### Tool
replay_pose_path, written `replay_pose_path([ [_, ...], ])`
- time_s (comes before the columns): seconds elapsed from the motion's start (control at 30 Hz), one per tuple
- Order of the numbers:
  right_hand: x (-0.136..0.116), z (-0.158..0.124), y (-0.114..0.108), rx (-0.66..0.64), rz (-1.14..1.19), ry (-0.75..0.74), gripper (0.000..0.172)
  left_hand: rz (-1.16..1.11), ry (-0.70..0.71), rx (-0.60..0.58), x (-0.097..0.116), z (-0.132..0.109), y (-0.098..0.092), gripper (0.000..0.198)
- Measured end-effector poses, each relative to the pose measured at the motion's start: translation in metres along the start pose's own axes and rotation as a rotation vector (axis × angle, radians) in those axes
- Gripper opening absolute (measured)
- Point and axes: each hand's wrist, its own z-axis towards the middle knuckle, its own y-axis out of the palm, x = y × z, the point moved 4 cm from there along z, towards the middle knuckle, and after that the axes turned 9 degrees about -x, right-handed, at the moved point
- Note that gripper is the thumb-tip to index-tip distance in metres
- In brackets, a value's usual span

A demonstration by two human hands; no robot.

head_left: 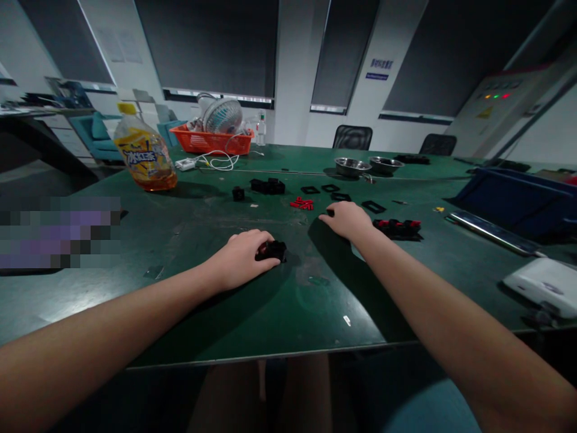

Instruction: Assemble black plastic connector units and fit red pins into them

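A wide bench with a dull green top (pixel 297 325) carries all of the things here. At its right side stands a dark blue plastic bin (pixel 509 198), and at the far side an orange-red plastic basket (pixel 211 142). A clear bottle with yellow cap and orange liquid (pixel 146 157) stands at the left, near this basket. Two shiny round metal bowls (pixel 353 171) are farther back, right of the middle.

The left hand (pixel 241 257) is closed around a small black part with a little red (pixel 274 251), its thumb and fingers on either side, low over the bench. The right hand (pixel 349 219) reaches forward, bent downward; I cannot tell whether its fingers pinch something. Just beside its wrist lies a black row of parts with red pieces (pixel 399 230). Beyond it are flat black rectangular frames (pixel 366 205), and to its left lies a pile of tiny red pieces (pixel 303 204).
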Motion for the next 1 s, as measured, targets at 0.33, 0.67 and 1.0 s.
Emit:
replay_pose_path([
  [0.33, 0.007, 0.002, -0.004, -0.041, 0.084, -0.114, 0.04, 0.006, 0.001, 0.003, -0.001, 0.001, 0.0, 0.033],
  [0.67, 0.006, -0.002, -0.009, -0.174, 0.219, -0.266, 0.044, -0.051, -0.007, -0.001, 0.001, 0.001, 0.001, 0.031],
  [1.0, -0.001, -0.009, -0.013, -0.278, 0.149, -0.23, 0.042, -0.067, -0.01, 0.022, 0.002, 0.002, 0.001, 0.03],
])
